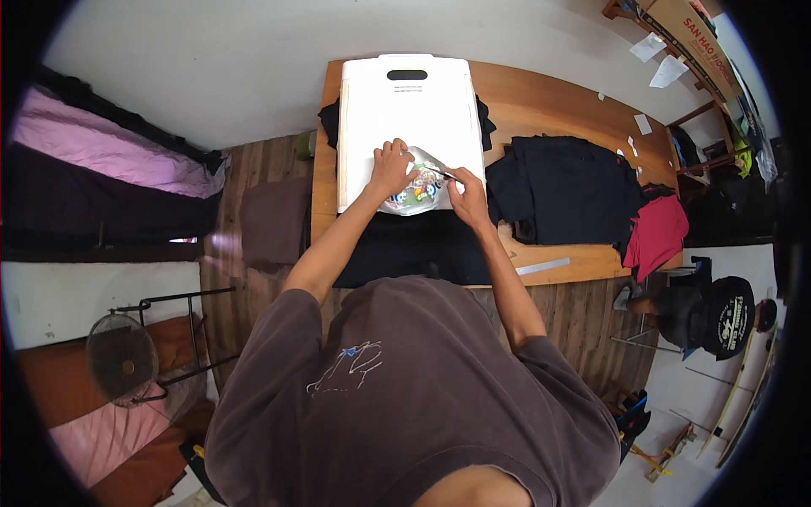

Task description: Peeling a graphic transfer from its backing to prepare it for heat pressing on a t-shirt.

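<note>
So the colourful transfer sheet (414, 190) sits on the black shirt (414, 245) at the lower edge of the white board (405, 110) on the table (557, 101). My left hand (390, 167) presses it flat, fingers together; my right hand (465, 193) pinches its edge. I'd reckon peel slowly and low, keeping the left pinned so nothing shifts.

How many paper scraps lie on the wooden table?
4 at least: one scrap, two small ones and a tiny one, all right of the black clothes pile; others may be hidden.
</note>
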